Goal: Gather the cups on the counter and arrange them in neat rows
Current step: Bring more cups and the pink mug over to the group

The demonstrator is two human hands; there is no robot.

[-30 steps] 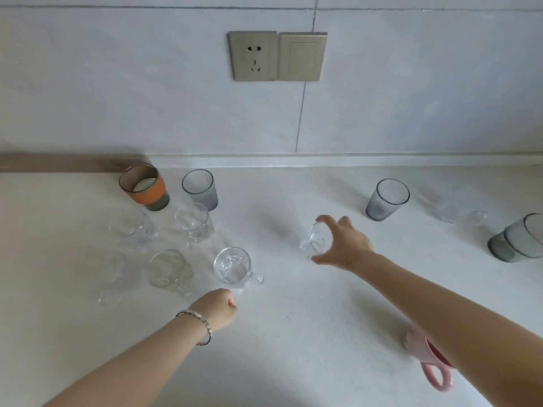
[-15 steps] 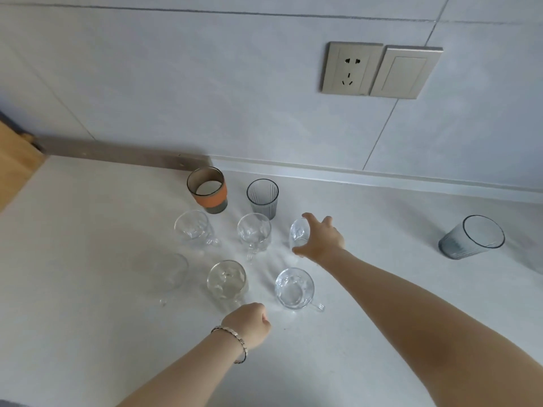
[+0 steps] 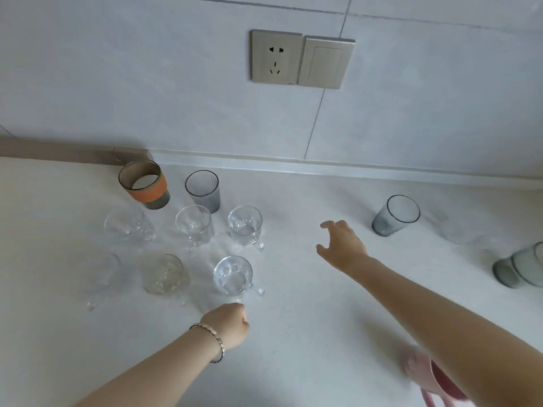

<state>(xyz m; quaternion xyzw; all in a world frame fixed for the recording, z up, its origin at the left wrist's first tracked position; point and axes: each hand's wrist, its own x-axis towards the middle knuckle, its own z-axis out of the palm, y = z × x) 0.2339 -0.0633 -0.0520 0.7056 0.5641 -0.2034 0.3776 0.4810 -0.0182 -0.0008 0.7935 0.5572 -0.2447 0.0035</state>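
Observation:
Several cups stand grouped at the left of the white counter (image 3: 293,333). An orange-banded cup (image 3: 145,185) and a grey ribbed glass (image 3: 203,190) form the back row. Clear mugs fill two rows in front, the rightmost ones being one clear mug (image 3: 245,226) in the middle row and another clear mug (image 3: 233,275) in the front row. My right hand (image 3: 342,245) hovers open and empty between the group and a lone grey glass (image 3: 395,215). My left hand (image 3: 230,326) rests as a fist just in front of the front row.
Two stacked grey-green cups (image 3: 521,268) sit at the right edge, with a faint clear cup (image 3: 461,230) behind them. A pink mug (image 3: 435,380) shows under my right forearm. A wall socket (image 3: 276,56) and switch (image 3: 326,63) are on the tiled wall.
My right hand carried a clear mug left, set it at the right end of the middle row, let go and drew back to the right. The left fist stayed put.

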